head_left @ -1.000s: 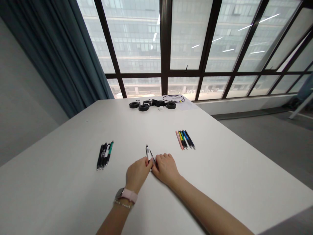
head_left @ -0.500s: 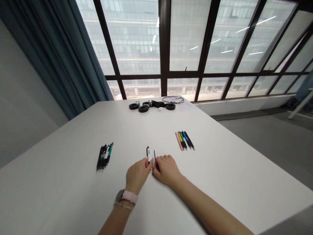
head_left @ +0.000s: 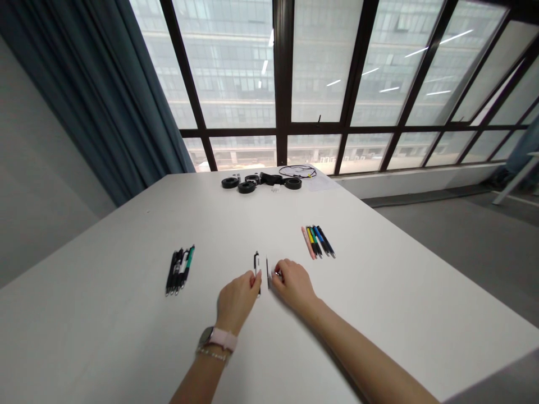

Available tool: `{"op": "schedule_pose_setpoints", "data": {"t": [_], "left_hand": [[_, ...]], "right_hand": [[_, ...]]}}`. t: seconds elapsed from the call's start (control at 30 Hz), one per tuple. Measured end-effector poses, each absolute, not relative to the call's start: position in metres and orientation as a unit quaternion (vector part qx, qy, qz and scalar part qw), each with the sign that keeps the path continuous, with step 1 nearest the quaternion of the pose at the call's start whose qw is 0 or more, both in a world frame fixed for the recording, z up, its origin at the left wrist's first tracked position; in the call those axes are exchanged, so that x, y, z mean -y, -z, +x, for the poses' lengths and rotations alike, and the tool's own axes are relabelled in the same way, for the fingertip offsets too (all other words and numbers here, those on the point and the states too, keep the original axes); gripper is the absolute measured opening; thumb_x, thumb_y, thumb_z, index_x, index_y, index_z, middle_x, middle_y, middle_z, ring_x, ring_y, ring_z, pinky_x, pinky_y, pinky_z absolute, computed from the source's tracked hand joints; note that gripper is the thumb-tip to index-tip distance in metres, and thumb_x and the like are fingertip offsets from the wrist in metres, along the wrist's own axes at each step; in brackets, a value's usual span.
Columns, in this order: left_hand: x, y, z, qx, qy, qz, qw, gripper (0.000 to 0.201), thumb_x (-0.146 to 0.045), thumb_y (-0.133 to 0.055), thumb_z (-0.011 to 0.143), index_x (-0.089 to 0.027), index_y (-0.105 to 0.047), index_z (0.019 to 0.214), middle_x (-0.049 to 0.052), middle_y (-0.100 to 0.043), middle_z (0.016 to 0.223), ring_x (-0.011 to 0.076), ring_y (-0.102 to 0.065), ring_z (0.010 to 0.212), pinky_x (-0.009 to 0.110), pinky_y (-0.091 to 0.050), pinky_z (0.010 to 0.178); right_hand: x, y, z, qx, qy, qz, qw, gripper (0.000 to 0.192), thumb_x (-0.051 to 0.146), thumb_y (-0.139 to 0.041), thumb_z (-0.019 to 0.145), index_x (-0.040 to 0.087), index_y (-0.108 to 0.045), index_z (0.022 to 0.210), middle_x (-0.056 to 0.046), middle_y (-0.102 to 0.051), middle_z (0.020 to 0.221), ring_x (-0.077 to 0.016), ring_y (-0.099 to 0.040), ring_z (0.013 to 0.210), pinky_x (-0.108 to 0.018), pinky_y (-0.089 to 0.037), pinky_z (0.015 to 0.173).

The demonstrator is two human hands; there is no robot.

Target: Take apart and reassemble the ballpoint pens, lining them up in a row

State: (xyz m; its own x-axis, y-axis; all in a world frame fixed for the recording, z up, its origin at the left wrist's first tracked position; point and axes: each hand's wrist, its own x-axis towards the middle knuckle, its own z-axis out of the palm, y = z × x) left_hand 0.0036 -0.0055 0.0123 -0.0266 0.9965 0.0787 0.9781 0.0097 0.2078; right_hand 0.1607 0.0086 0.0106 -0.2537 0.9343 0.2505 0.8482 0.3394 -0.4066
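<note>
My left hand, with a watch and a beaded bracelet at the wrist, is closed on a white-and-black pen. The pen stands out past the fingertips, pointing away from me. Just right of it lies a thin dark stick like a pen refill, apart from the pen. My right hand rests to the right of this stick, its fingers pinched together. A small shiny bit shows at those fingertips, too little of it visible to name.
On the white table, a row of black, white and green pens lies left. A row of coloured pens lies right. Black tape-like rolls and a black cable sit at the far end, before the windows.
My right hand has moved slightly right and away from me, off the thin stick, which now shows in more of its length. My left hand has stayed on the pen.
</note>
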Motion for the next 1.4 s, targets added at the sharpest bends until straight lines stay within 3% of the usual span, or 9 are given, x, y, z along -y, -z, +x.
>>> {"op": "schedule_pose_setpoints", "data": {"t": [0.27,0.53,1.4], "left_hand": [[0.0045,-0.0111,0.0035,-0.721,-0.107,0.683,0.058,0.028,-0.044,-0.033,0.092,-0.023,-0.050,0.099,0.001,-0.067,0.068,0.0179,-0.063,0.062,0.025,-0.025,0.052],[0.0045,-0.0102,-0.0002,-0.715,-0.116,0.684,0.085,0.023,-0.042,-0.040,0.090,-0.023,-0.050,0.099,-0.003,-0.063,0.064,0.0163,-0.060,0.058,0.024,-0.027,0.051],[0.0056,-0.0113,-0.0039,-0.709,-0.131,0.685,0.109,0.020,-0.034,-0.042,0.088,-0.024,-0.051,0.103,-0.004,-0.061,0.066,0.0137,-0.057,0.057,0.023,-0.024,0.052]], "right_hand": [[-0.0085,-0.0125,0.1619,0.782,-0.101,-0.572,0.224,0.011,0.019,-0.050,0.084,0.017,-0.059,0.091,-0.005,-0.062,0.089,-0.0175,-0.056,0.081,-0.027,-0.032,0.068],[-0.0108,-0.0075,0.1622,0.791,-0.110,-0.565,0.208,0.013,0.019,-0.047,0.088,0.018,-0.058,0.095,-0.004,-0.067,0.085,-0.0173,-0.058,0.078,-0.027,-0.032,0.066],[-0.0095,-0.0059,0.1589,0.797,-0.113,-0.559,0.200,0.012,0.023,-0.049,0.088,0.019,-0.058,0.096,-0.004,-0.068,0.087,-0.0181,-0.060,0.078,-0.027,-0.032,0.066]]}}
